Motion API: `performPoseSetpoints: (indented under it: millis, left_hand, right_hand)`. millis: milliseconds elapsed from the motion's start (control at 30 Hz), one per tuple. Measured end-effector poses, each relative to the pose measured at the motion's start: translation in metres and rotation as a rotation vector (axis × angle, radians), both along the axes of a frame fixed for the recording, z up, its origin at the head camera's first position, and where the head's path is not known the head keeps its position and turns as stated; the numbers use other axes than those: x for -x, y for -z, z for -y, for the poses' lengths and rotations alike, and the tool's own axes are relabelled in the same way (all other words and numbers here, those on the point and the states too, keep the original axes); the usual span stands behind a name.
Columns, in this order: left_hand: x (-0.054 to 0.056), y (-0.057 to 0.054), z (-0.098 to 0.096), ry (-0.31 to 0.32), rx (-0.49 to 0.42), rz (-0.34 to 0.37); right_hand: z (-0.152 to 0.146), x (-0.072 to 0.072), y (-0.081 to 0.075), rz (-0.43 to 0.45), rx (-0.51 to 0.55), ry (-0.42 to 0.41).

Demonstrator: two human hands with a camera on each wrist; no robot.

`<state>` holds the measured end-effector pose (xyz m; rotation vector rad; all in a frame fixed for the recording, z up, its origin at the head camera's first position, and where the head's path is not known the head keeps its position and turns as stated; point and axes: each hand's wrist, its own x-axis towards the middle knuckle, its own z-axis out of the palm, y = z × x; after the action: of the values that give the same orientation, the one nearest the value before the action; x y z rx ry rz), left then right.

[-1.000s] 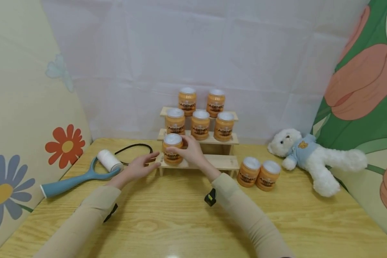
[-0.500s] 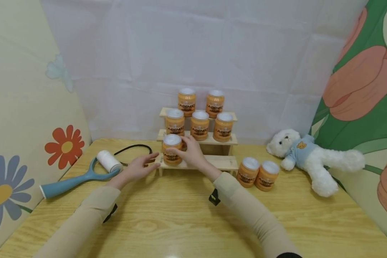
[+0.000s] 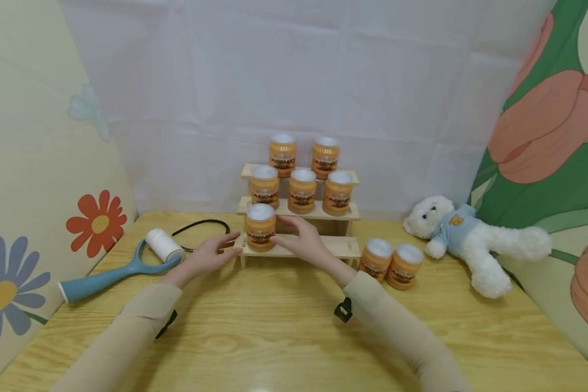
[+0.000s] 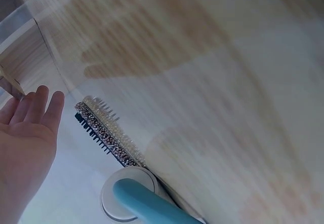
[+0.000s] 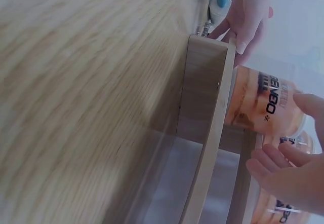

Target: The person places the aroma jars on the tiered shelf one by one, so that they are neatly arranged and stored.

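An orange jar with a white lid (image 3: 261, 228) stands upright at the left end of the lowest step of a wooden three-step rack (image 3: 330, 247). My right hand (image 3: 307, 243) is just right of this jar, fingers and thumb spread, with a gap showing between them and the jar in the right wrist view. My left hand (image 3: 209, 256) is at the rack's left end, its fingers fairly straight and the fingertips right at the lowest step's edge. Three like jars (image 3: 301, 191) line the middle step, and two jars (image 3: 282, 157) stand on top.
Two more orange jars (image 3: 390, 265) stand on the table right of the rack. A white teddy bear (image 3: 475, 239) in a blue shirt lies farther right. On the left are a blue-handled lint roller (image 3: 112, 279) and a thin black band (image 3: 203, 222), beaded and toothed in the left wrist view.
My right hand has let go of the jar on the lowest step and drawn back to the right, its fingers spreading. The jar stays put, and the left hand has hardly moved.
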<state>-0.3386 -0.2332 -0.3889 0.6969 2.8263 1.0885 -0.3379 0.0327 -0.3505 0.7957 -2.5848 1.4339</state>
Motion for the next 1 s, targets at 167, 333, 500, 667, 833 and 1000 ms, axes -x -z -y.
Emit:
performPoseSetpoints:
  millis: [167, 333, 500, 667, 833, 1000]
  left_hand:
    - [0.000, 0.000, 0.000, 0.002, -0.003, -0.002]
    - [0.000, 0.001, 0.000, 0.002, -0.005, -0.004]
    - [0.001, 0.000, 0.000, 0.001, -0.007, 0.012]
    - [0.001, -0.001, 0.002, -0.001, -0.007, 0.012]
    - [0.001, 0.000, 0.002, 0.002, -0.008, 0.009]
    - [0.000, -0.001, 0.001, 0.008, -0.010, 0.006]
  right_hand:
    - [-0.016, -0.006, 0.003, -0.002, 0.020, -0.004]
    - [-0.034, -0.016, 0.000, -0.043, 0.004, 0.023]
    - [-0.056, -0.025, -0.004, -0.089, -0.010, 0.035]
    - [-0.075, -0.039, -0.014, -0.068, 0.013, 0.048]
    - [-0.098, -0.042, -0.015, -0.050, 0.002, 0.103]
    - [-0.123, -0.042, -0.015, -0.114, -0.039, 0.161]
